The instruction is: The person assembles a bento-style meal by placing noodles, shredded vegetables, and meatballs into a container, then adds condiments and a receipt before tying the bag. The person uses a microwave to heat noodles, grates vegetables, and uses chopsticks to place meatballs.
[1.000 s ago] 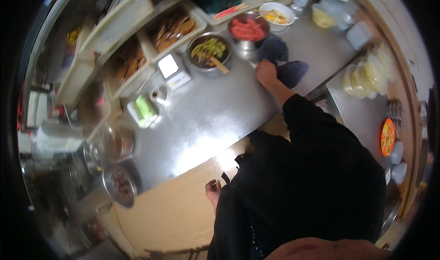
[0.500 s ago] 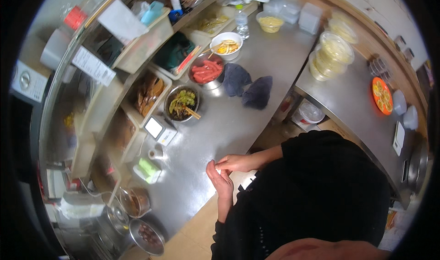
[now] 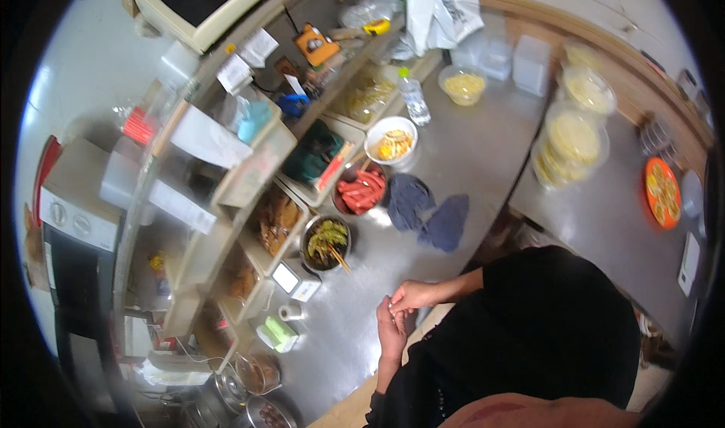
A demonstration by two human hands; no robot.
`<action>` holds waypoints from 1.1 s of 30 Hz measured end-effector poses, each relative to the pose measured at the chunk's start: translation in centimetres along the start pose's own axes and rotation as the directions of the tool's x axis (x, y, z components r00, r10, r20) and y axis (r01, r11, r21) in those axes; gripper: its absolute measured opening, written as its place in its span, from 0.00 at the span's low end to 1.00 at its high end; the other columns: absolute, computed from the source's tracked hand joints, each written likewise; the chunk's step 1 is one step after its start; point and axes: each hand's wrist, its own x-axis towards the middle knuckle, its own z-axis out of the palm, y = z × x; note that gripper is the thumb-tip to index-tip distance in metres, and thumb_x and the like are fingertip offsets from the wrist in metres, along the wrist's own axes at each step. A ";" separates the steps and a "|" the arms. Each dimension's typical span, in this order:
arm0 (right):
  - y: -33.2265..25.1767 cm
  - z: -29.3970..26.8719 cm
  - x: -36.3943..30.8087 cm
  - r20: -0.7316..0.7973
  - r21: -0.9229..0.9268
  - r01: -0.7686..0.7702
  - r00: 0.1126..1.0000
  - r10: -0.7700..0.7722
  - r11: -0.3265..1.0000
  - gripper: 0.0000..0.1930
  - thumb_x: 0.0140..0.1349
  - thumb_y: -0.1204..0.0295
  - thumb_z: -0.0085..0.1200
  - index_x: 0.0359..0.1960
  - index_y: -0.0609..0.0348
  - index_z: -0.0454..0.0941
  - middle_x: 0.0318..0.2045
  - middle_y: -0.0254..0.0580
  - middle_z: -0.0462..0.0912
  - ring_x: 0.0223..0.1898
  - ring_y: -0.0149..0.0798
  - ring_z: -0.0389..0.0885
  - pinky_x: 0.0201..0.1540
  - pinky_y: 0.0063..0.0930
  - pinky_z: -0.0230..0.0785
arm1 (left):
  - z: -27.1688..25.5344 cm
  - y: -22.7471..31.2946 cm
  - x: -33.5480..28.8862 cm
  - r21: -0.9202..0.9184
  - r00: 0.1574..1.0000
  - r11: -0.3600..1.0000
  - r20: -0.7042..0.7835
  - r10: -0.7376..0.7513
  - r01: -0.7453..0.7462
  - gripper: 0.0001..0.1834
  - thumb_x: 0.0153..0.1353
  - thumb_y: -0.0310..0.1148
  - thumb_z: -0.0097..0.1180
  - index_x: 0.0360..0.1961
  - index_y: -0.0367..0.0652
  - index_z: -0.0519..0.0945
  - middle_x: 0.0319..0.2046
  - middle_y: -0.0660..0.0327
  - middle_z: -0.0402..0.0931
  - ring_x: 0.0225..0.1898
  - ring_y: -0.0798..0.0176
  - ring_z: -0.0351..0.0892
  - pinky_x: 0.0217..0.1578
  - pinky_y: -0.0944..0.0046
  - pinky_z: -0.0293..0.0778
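My two hands meet above the near edge of the steel counter (image 3: 343, 318). The fingers of my right hand (image 3: 415, 296) are closed in a pinch against the fingertips of my left hand (image 3: 390, 336). My left hand is held upright with its fingers pressed together. A tiny pale spot shows between the fingers, too small to name. Nearest on the counter are a steel bowl of green and dark vegetables (image 3: 327, 244) with chopsticks, a small device with a pale screen (image 3: 296, 280), a white roll (image 3: 290, 312) and a light-green pack of tissues (image 3: 277, 334).
Farther back stand a bowl of red sausages (image 3: 362, 190), crumpled dark-blue cloths (image 3: 444, 223), a white bowl of yellow strips (image 3: 392, 140) and a water bottle (image 3: 414, 98). Shelves with bins (image 3: 257, 164) line the left. Stacked tubs (image 3: 571, 145) and an orange plate (image 3: 662, 192) sit on the right counter.
The view has shifted, so the counter and its things appear lower and farther right. My hands stay together; the white bit between them shows less than before.
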 end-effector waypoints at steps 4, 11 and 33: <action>-1.4 -6.6 -0.3 0.037 -0.074 0.023 0.999 -0.020 0.997 0.14 0.61 0.62 0.56 0.30 0.61 0.83 0.26 0.36 0.84 0.27 0.25 0.78 0.30 0.19 0.69 | 2.9 0.6 6.2 0.021 0.994 0.996 0.065 -0.087 0.086 0.25 0.64 0.38 0.52 0.58 0.33 0.66 0.45 0.42 0.73 0.45 0.41 0.75 0.46 0.53 0.72; -3.9 -16.2 -0.4 0.001 -0.360 0.081 0.996 -0.087 0.929 0.11 0.62 0.67 0.52 0.35 0.62 0.82 0.27 0.38 0.85 0.28 0.27 0.81 0.30 0.22 0.71 | 6.4 5.9 14.3 0.353 0.969 0.932 0.188 -0.159 0.084 0.21 0.64 0.37 0.49 0.55 0.39 0.68 0.40 0.42 0.76 0.40 0.38 0.77 0.39 0.47 0.74; -6.6 -11.6 2.0 0.187 -0.840 0.325 0.925 -0.330 0.434 0.09 0.56 0.66 0.55 0.27 0.58 0.80 0.28 0.48 0.80 0.31 0.53 0.79 0.36 0.42 0.71 | 3.6 2.4 11.2 0.415 0.996 0.909 0.063 -0.071 0.038 0.07 0.58 0.34 0.50 0.33 0.43 0.72 0.27 0.53 0.78 0.26 0.47 0.79 0.27 0.50 0.73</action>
